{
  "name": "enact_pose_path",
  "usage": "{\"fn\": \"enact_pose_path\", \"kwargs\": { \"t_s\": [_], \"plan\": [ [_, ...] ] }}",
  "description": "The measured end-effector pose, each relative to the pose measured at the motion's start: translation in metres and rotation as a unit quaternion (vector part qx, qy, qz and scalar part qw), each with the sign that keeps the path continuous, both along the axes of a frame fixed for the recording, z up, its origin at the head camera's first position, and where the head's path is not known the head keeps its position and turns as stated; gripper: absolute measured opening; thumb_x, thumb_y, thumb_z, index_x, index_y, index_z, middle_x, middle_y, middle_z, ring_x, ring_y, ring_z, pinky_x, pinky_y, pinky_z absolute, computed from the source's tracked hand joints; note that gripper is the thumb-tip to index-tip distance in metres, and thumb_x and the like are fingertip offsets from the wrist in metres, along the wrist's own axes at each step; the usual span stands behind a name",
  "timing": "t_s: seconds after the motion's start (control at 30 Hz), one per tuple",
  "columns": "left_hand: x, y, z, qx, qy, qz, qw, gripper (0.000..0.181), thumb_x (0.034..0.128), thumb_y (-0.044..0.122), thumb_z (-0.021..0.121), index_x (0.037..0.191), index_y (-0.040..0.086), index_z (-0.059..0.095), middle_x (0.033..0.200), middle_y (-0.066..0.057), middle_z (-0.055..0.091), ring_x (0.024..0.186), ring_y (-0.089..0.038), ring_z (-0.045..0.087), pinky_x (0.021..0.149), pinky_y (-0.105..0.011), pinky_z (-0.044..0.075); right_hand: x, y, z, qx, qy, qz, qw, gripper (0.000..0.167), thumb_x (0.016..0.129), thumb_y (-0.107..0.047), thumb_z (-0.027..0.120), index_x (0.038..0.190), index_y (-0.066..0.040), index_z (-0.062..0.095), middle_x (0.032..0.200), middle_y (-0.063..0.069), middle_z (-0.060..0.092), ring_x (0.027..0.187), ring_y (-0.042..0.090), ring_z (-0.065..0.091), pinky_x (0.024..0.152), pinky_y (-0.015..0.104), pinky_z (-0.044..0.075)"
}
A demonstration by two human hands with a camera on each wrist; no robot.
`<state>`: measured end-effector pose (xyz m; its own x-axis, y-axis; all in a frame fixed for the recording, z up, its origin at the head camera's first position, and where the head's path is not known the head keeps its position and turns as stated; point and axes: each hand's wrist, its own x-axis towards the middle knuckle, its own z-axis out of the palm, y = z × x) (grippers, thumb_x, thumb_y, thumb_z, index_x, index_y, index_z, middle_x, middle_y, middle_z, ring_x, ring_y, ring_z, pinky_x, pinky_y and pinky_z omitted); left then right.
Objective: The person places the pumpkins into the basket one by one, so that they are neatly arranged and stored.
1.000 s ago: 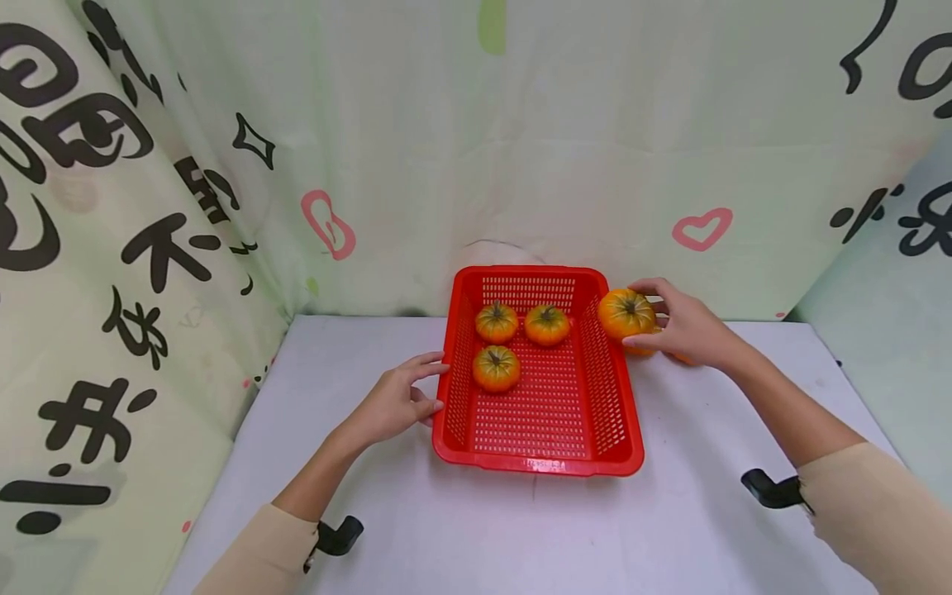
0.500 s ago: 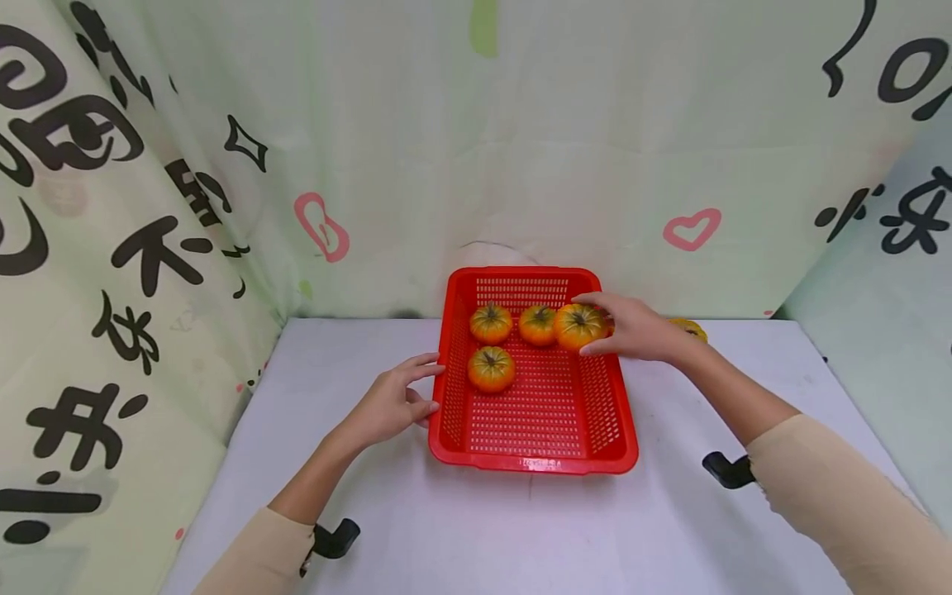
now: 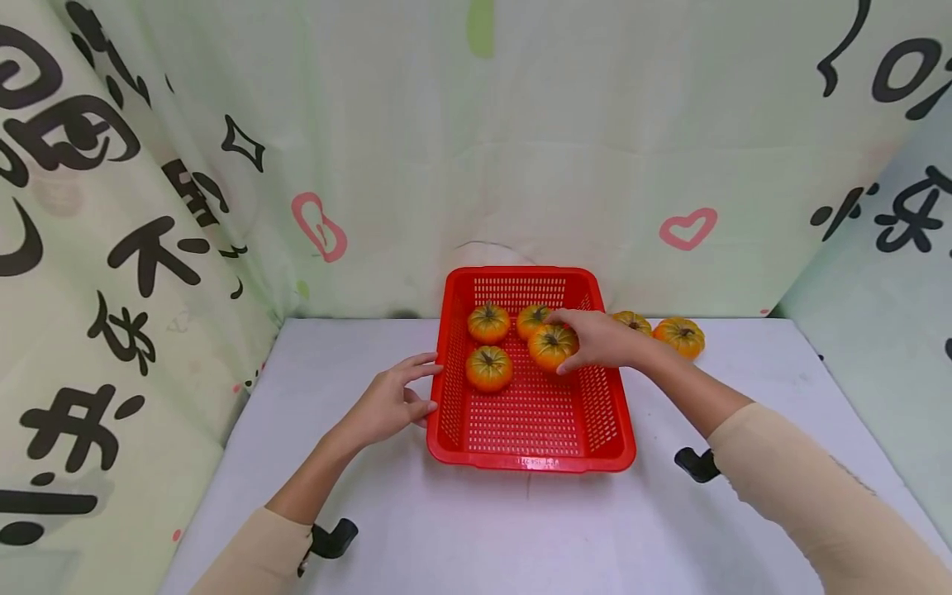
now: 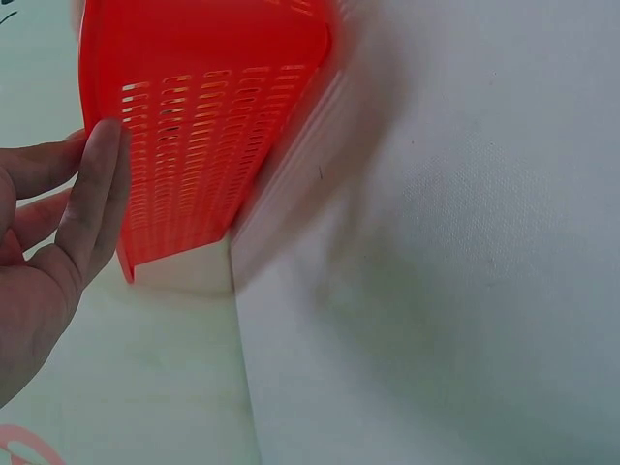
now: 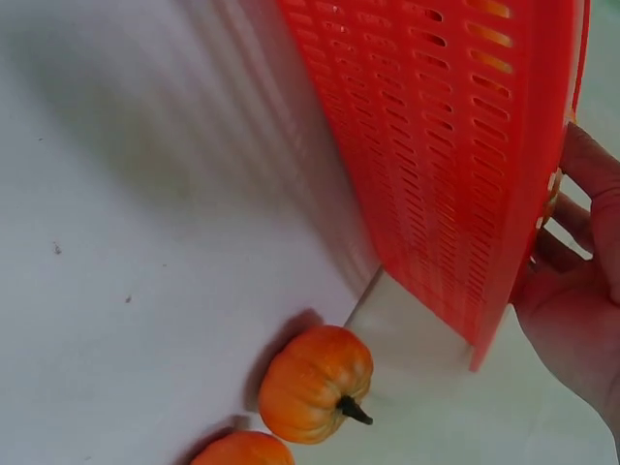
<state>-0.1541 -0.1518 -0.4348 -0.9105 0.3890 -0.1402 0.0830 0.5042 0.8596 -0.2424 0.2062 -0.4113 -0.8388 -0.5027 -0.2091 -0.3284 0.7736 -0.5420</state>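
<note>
Over the right side of the red basket (image 3: 531, 430), the right hand (image 3: 597, 339) is pinching an orange pumpkin (image 3: 551, 349) inside it, thumb and fingers spread about as wide as the fruit, while three other pumpkins (image 3: 488, 369) are sitting toward the basket's left and far sides. The left hand (image 3: 390, 405) is touching the basket's left rim with loosely extended fingers, and two outer pumpkins (image 3: 680, 336) are lying on the table (image 3: 372, 521) beyond the basket's right side.

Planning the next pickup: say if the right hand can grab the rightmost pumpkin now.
Probably not: the right hand holds another pumpkin at the basket, though the rightmost pumpkin looks mostly uncovered.
</note>
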Motion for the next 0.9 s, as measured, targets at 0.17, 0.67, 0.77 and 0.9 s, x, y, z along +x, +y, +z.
{"fn": "enact_pose_path", "kwargs": {
  "t_s": [0.17, 0.67, 0.77, 0.9],
  "plan": [
    [0.001, 0.001, 0.002, -0.001, -0.004, 0.003, 1.0, 0.062, 0.0911, 0.0, 0.075, 0.149, 0.004, 0.054, 0.164, -0.008, 0.04, 0.077, -0.013, 0.074, 0.074, -0.031, 0.064, -0.005, -0.009, -0.006, 0.017, -0.011, 0.012, 0.9997, 0.077, 0.081, -0.027, 0.089, 0.146, -0.008, 0.052, 0.144, 0.018, 0.058, 0.133, 0.036, 0.053, 0.104, 0.052, 0.055],
    [0.001, 0.001, 0.001, -0.002, 0.0, 0.001, 1.0, 0.061, 0.0912, 0.001, 0.075, 0.148, 0.005, 0.055, 0.164, -0.007, 0.04, 0.076, -0.012, 0.074, 0.075, -0.031, 0.064, -0.01, -0.023, -0.013, 0.095, -0.049, 0.025, 0.9939, 0.08, 0.082, -0.026, 0.088, 0.148, -0.004, 0.049, 0.144, 0.02, 0.058, 0.133, 0.037, 0.052, 0.109, 0.054, 0.051],
    [0.0, 0.001, 0.0, -0.001, 0.002, -0.001, 1.0, 0.061, 0.0912, 0.0, 0.075, 0.148, 0.004, 0.055, 0.164, -0.008, 0.04, 0.076, -0.012, 0.074, 0.075, -0.031, 0.064, -0.012, -0.025, -0.015, 0.103, -0.056, 0.023, 0.9928, 0.081, 0.081, -0.027, 0.088, 0.149, -0.005, 0.049, 0.144, 0.019, 0.057, 0.133, 0.037, 0.052, 0.11, 0.054, 0.05],
    [0.0, 0.0, 0.0, 0.002, 0.001, -0.001, 1.0, 0.06, 0.0912, 0.0, 0.075, 0.148, 0.004, 0.055, 0.164, -0.008, 0.04, 0.076, -0.012, 0.074, 0.075, -0.031, 0.064, -0.014, -0.027, -0.018, 0.108, -0.06, 0.023, 0.9921, 0.081, 0.082, -0.027, 0.088, 0.149, -0.005, 0.048, 0.145, 0.019, 0.057, 0.133, 0.036, 0.052, 0.111, 0.054, 0.049]
  ]
}}
